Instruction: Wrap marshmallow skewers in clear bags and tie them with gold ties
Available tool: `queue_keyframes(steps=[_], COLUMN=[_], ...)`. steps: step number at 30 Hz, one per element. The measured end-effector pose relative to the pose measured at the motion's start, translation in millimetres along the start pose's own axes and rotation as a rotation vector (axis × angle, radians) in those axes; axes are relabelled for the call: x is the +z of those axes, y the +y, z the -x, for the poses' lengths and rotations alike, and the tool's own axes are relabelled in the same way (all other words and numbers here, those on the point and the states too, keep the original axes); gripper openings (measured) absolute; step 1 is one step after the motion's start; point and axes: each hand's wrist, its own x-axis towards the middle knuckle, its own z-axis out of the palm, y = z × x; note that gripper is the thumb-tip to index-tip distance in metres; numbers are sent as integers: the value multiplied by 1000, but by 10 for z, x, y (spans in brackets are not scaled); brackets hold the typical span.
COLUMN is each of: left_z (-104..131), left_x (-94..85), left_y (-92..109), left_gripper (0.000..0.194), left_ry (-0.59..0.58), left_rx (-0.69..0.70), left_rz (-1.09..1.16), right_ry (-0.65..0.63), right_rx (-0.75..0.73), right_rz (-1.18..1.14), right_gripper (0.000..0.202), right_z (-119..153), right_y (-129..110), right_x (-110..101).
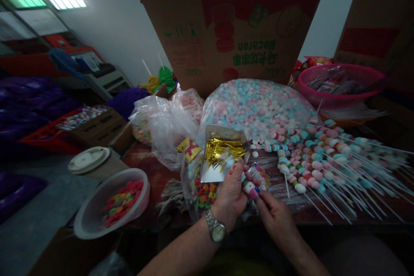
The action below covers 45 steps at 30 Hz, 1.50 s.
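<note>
Both my hands meet above the near edge of the table, around a small wrapped candy piece (250,189) with pink, white and blue on it. My left hand (231,194), with a watch on its wrist, is closed around its upper side; the fingers partly hide what it holds. From below, my right hand (274,213) pinches the pink end between thumb and fingers. A colourful printed packet (261,175) shows just behind the fingers. Beyond my left hand stands an open tray (211,176) of gold twist ties (224,148).
Candy skewers (313,164) on white sticks lie piled at right, below a pink basket (343,95). A big bag of pastel candies (255,103) sits behind the tray. At left are a bowl of ring candies (147,189) and a lidded tub (106,170). A large carton (239,21) stands behind.
</note>
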Motion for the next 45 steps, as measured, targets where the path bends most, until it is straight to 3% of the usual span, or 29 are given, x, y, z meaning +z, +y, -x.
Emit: queue_keyframes(steps=[4, 9, 13, 16, 19, 20, 22, 23, 24, 25, 28, 30, 33, 37, 41, 43, 45], left_z=[-50, 9, 95, 272, 534, 603, 667, 660, 632, 591, 468, 429, 415, 382, 403, 442, 481], left_x=[-19, -93, -174, -232, -246, -239, -226, -230, -247, -276, -408, -489, -549, -585, -647, -678, -702], left_y=[51, -280, -408, -155, 351, 533, 834, 932, 987, 1002, 871, 731, 564, 462, 480, 515, 548], left_gripper=[32, 36, 37, 36, 27, 27, 23, 33, 38, 35, 17, 19, 24, 29, 24, 22, 16], left_ry=[29, 12, 2, -203, -492, -460, -265, -196, -243, -342, -566, -575, -522, -410, -531, -637, -724], left_rx=[49, -46, 133, 211, 413, 597, 1020, 1143, 1189, 1158, 803, 613, 477, 206, -102, -136, 72], left_rz=[8, -177, -521, -924, -1553, -1707, -1906, -1978, -2050, -2109, -2101, -1949, -1679, -1394, -1243, -1294, -1501], right_ry=[-31, 26, 46, 23, -67, -103, -176, -218, -254, -279, -269, -246, -238, 3, -129, -218, -342], right_rx=[-10, -49, -20, -64, -90, -84, -95, -125, -163, -204, -346, -446, -546, -686, -971, -963, -813], right_rz=[72, 199, 182, 60, 68, 97, 158, 181, 207, 239, 373, 491, 647, 825, 815, 768, 646], right_gripper=[38, 42, 38, 34, 32, 32, 34, 35, 35, 36, 36, 34, 27, 23, 35, 32, 24], right_z=[62, 13, -81, -130, -170, -179, -191, -197, -204, -215, -277, -339, -416, -397, -286, -236, -182], right_y=[75, 50, -27, -29, -20, -30, -77, -110, -144, -174, -200, -174, -156, -263, -307, -243, -149], right_x=[-17, 163, 238, 121, -114, -195, -331, -379, -412, -431, -441, -438, -438, -339, -93, 24, 120])
